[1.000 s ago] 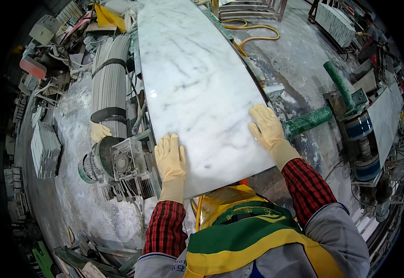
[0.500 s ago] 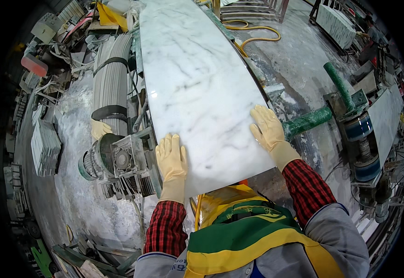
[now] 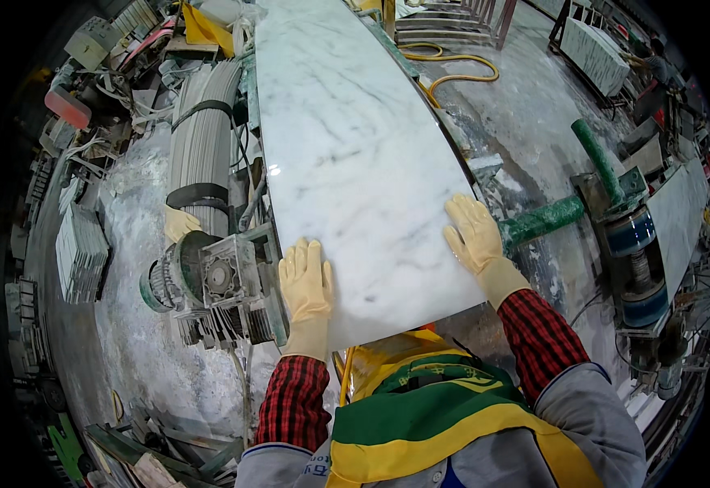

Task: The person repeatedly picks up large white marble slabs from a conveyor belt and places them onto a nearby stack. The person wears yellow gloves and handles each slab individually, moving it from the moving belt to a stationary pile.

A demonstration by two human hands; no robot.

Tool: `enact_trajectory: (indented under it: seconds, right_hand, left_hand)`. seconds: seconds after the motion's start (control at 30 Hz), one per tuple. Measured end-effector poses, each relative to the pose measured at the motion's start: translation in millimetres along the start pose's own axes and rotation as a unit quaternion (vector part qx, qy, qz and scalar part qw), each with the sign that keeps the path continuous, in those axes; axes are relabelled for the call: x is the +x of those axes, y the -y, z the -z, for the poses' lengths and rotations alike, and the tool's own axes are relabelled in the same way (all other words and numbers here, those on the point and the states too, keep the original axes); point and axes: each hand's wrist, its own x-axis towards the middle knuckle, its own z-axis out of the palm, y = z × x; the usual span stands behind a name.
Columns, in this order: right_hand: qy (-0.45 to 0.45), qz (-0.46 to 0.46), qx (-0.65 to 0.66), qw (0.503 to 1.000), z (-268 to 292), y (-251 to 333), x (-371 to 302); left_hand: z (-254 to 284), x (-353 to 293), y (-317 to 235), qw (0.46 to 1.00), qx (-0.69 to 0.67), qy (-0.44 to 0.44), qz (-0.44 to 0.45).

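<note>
A long polished white marble slab (image 3: 371, 179) with grey veining stretches away from me, its near end at my waist. My left hand (image 3: 304, 281), in a cream rubber glove, lies flat on the slab's left edge near that end, fingers extended. On the right edge, a little farther out, rests my right hand (image 3: 475, 236) in a matching glove, fingers stretched and thumb apart. Neither hand grasps anything; both palms press on the stone. A green and yellow apron (image 3: 428, 407) covers my front, its top edge near the slab's end.
Left of the slab stands a dusty motor (image 3: 221, 281), with a strapped bundle of grey strips (image 3: 200, 154) behind it and a loose glove (image 3: 180, 222) beside it. Stacked slabs (image 3: 81, 252) stand farther left. To the right are a green pipe (image 3: 542, 221) and a yellow hose (image 3: 469, 77). A person (image 3: 656, 69) works far right.
The view has shifted slightly, so the surroundings sit a little lower and to the right. Both hands stay flat on the slab in nearly the same places.
</note>
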Motion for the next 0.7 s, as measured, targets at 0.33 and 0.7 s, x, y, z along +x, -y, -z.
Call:
enact_trajectory:
  seconds: [0.33, 0.7]
  right_hand:
    - [-0.012, 0.007, -0.002, 1.0, 3.1, 1.1, -5.5]
    - [0.01, 0.004, -0.001, 1.0, 7.2, 5.6, -11.2]
  left_hand:
    - [3.8, -6.2, -3.3, 1.0, -0.014, -0.002, -0.005]
    - [2.8, -15.3, -2.9, 0.999, -0.011, -0.031, -0.011]
